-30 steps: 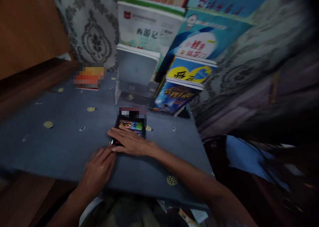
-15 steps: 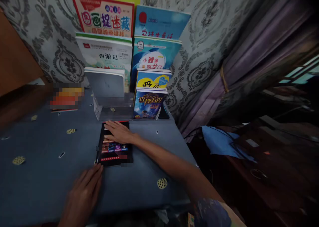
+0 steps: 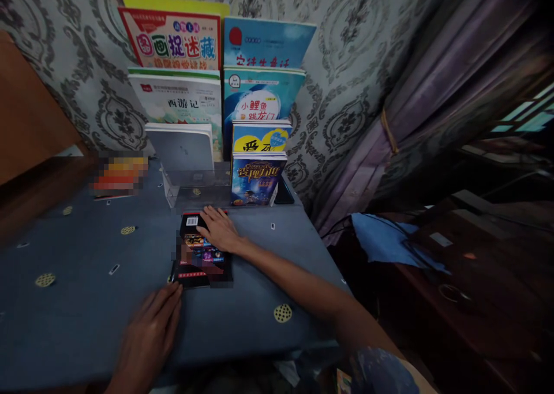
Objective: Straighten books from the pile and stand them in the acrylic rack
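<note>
Below 西游记, right hand spread on barcoded book; left hand curled at its corner, grip unclear.

Dimly lit. Damask-patterned wall beyond hands; mauve curtain w/ tan tieback beyond & to R of hands, pale window panes further R. Blue-grey desk under hands; brown wood panel far L of them.

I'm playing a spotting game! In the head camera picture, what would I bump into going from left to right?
Brown panel → left hand → black book lying on the table → dark-blue book in the stand → light-blue sheet.
</note>
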`<action>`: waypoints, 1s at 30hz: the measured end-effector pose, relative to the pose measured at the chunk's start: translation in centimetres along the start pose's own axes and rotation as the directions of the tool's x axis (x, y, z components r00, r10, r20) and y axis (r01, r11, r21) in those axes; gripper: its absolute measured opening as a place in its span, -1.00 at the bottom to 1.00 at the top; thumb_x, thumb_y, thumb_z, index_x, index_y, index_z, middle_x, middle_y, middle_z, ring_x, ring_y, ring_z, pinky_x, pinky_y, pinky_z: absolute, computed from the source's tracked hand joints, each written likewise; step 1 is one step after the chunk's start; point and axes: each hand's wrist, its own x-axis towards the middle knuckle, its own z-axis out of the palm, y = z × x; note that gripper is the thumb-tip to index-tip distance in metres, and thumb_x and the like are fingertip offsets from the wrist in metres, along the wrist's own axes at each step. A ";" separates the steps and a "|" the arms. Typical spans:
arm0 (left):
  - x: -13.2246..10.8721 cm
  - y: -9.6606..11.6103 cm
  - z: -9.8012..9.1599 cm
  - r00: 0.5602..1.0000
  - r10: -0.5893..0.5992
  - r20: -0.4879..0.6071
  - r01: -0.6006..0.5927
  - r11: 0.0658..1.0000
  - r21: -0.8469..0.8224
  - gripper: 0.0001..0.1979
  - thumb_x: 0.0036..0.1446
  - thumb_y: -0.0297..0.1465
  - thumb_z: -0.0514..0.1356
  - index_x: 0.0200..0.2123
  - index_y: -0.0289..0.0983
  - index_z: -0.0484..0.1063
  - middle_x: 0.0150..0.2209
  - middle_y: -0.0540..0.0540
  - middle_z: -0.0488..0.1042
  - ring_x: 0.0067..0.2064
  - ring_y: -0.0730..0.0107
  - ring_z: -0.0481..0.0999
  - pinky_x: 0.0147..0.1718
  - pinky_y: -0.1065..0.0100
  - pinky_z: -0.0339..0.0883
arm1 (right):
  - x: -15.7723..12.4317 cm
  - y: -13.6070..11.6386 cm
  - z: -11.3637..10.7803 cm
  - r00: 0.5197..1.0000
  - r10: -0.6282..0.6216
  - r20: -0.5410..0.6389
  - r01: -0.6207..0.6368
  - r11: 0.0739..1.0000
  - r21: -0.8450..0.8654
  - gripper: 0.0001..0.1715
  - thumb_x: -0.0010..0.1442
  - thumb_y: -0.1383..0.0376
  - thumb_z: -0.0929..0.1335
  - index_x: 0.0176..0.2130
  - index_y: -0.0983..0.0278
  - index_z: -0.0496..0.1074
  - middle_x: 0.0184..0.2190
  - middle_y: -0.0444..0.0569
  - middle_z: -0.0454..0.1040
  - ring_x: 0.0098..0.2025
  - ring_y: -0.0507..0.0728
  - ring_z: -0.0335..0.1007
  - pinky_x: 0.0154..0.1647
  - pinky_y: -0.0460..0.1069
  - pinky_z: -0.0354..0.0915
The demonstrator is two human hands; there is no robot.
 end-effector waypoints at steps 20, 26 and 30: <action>1.0 0.1 -0.9 0.998 0.000 0.057 0.004 0.998 -0.060 -0.71 0.42 -0.35 0.00 -0.04 -0.28 0.50 -0.10 -0.16 0.60 -0.13 0.23 0.59 -0.15 0.22 0.48 | -10.1 -2.7 -1.2 0.946 -0.276 0.171 0.269 0.961 0.061 -0.28 0.45 0.08 0.21 0.40 0.43 0.06 0.44 0.23 0.03 0.51 0.23 -0.23 0.50 0.25 -0.19; 1.4 -0.5 -1.3 0.986 -0.010 0.167 0.031 0.992 -0.125 -0.69 0.39 -0.37 0.03 0.06 -0.25 0.48 -0.02 -0.17 0.56 -0.04 0.20 0.55 -0.06 0.17 0.45 | -11.8 -2.9 -1.4 0.927 -0.337 0.167 0.325 0.941 0.095 -0.35 0.44 0.18 0.24 0.39 0.36 0.11 0.42 0.18 0.08 0.49 0.21 -0.15 0.49 0.23 -0.12; 2.5 -1.3 -1.0 0.966 0.024 0.259 0.014 0.990 -0.142 -0.66 0.40 -0.33 0.00 0.10 -0.21 0.47 0.04 -0.17 0.54 0.04 0.17 0.52 0.02 0.10 0.40 | -11.9 -2.9 -1.5 0.928 -0.344 0.146 0.332 0.938 0.103 -0.38 0.43 0.20 0.25 0.37 0.39 0.16 0.41 0.19 0.13 0.48 0.22 -0.10 0.49 0.22 -0.10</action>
